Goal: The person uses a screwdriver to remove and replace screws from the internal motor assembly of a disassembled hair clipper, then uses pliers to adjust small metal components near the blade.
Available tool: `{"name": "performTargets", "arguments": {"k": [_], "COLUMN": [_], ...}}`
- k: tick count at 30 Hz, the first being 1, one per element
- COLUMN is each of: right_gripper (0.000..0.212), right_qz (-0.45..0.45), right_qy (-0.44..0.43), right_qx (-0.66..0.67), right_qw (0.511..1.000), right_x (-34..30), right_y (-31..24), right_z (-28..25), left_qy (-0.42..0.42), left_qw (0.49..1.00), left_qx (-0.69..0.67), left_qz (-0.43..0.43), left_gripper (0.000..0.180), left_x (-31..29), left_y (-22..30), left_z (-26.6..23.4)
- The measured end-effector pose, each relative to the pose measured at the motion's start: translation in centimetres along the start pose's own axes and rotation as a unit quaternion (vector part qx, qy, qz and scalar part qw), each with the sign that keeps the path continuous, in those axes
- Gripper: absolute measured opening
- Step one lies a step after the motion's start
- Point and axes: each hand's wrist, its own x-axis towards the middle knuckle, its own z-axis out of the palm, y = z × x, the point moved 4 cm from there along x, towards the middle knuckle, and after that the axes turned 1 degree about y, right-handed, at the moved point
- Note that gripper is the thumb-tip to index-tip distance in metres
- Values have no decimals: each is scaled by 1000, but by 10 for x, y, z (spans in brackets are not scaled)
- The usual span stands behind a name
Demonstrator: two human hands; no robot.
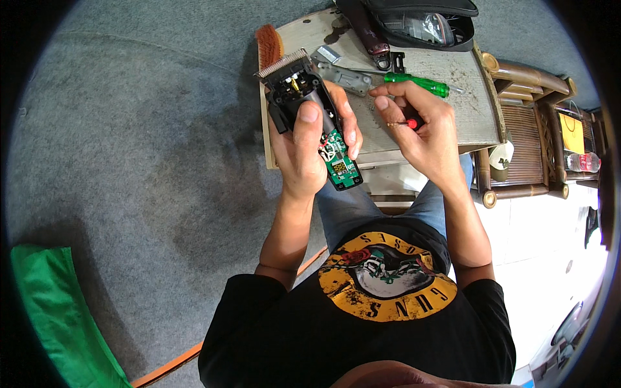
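Observation:
My left hand (304, 145) is wrapped round an opened hair clipper (315, 119). Its toothed metal blade points up and to the left, and the green circuit board with its wires lies bare at the lower end. To the right, my right hand (424, 132) pinches a small screwdriver (411, 123) with a red-and-black handle; its thin tip is toward the clipper but apart from it. Beyond the hands, a grey casing piece (346, 79) rests on the table. A larger screwdriver with a green handle (417, 85) lies just past my right fingers.
The small wooden table (475, 116) carries an orange-brown brush (268, 45) at its left edge, a dark clipper cover (369, 32) and an open black case (446, 44). Bamboo chairs (521, 155) stand at the right. A green cloth (55, 304) lies lower left.

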Motion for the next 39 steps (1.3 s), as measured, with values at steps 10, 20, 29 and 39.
{"name": "performTargets", "arguments": {"k": [10, 20, 29, 39], "right_gripper": [13, 16, 16, 18], "right_qz": [0, 19, 13, 25], "right_qy": [-10, -25, -17, -32], "right_qx": [-11, 1, -20, 65], "right_qw": [1000, 1000, 1000, 997], "right_x": [1, 0, 0, 1], "right_y": [-2, -3, -6, -5], "right_z": [0, 1, -1, -1], "left_qy": [-6, 9, -8, -16], "left_qw": [1000, 1000, 1000, 997], "left_qx": [15, 8, 4, 69], "left_qz": [9, 18, -20, -7], "left_gripper": [54, 52, 58, 50], "left_x": [1, 0, -1, -6], "left_y": [6, 12, 10, -4], "left_z": [0, 1, -4, -1]}}
